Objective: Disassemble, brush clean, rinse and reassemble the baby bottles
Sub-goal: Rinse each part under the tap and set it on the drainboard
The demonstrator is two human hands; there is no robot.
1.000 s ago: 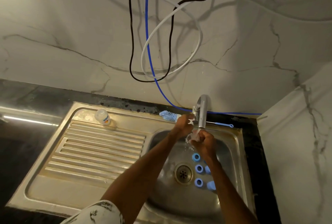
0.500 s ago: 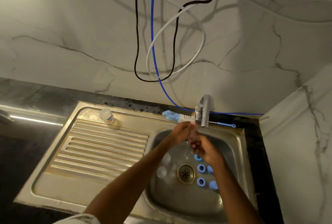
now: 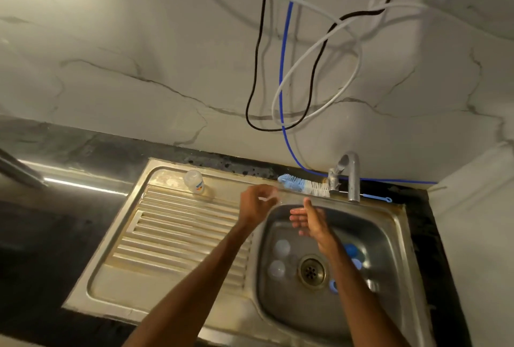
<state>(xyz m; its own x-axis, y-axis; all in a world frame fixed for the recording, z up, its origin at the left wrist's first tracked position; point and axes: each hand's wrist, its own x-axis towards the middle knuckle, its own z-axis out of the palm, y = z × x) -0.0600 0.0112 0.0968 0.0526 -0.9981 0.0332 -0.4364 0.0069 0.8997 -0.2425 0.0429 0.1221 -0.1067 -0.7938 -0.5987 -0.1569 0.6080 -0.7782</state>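
Left hand [image 3: 254,203] pinched a small clear bottle part [image 3: 268,198] above the ribbed steel drainboard [image 3: 172,224], right hand [image 3: 310,220] empty and straight-fingered over the steel sink basin [image 3: 383,235], where loose blue plastic rings [image 3: 351,250] and clear caps [image 3: 281,246] evidently awaited reassembly.

I could read no text on my feed. The only printing I found was a small blue and orange mark on the side of the clear baby bottle [image 3: 194,180], which stood on the sink's drainboard [image 3: 178,230]. The mark was too small and blurred for me to make out any letters, brand or numbers.
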